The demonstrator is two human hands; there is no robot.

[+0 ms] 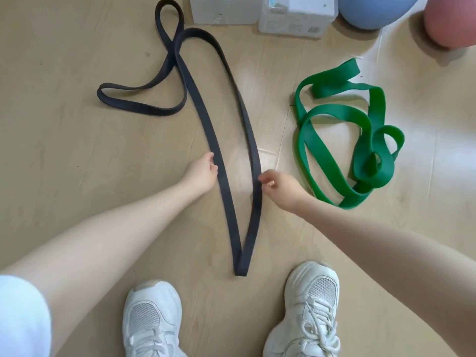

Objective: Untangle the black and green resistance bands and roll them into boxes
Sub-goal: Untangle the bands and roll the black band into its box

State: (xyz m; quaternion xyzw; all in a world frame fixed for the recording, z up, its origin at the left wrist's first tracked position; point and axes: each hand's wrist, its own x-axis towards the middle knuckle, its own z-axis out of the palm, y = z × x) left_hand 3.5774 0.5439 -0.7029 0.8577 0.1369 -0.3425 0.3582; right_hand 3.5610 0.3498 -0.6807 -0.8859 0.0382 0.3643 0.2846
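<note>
A: Where does the black band (206,119) lie?

B: On the wooden floor (64,150), in the middle. Its near end is a narrow fold just ahead of the two white shoes (304,313), and two strands run away from there, spreading apart. At the far end the band crosses itself and makes two loops, one toward the far edge and one out to the left.

A: And the hands?

B: The left hand (202,173) is at the left strand, fingers curled with the tips against the strap's outer edge. The right hand (279,185) is at the right strand, thumb and fingertips pressed together right at its edge. I cannot tell whether either grip actually pinches the strap or only touches it.

A: The green band (324,155)?

B: Well apart from the black one, to the right, piled in loose overlapping loops on the floor. Several turns cross near its right side; neither hand touches it.

A: The boxes?

B: Two pale boxes (293,19) stand side by side at the far edge, just beyond the black band's far loop. To their right are a blue ball (373,11) and a pink ball (450,21), both cut off by the frame.
</note>
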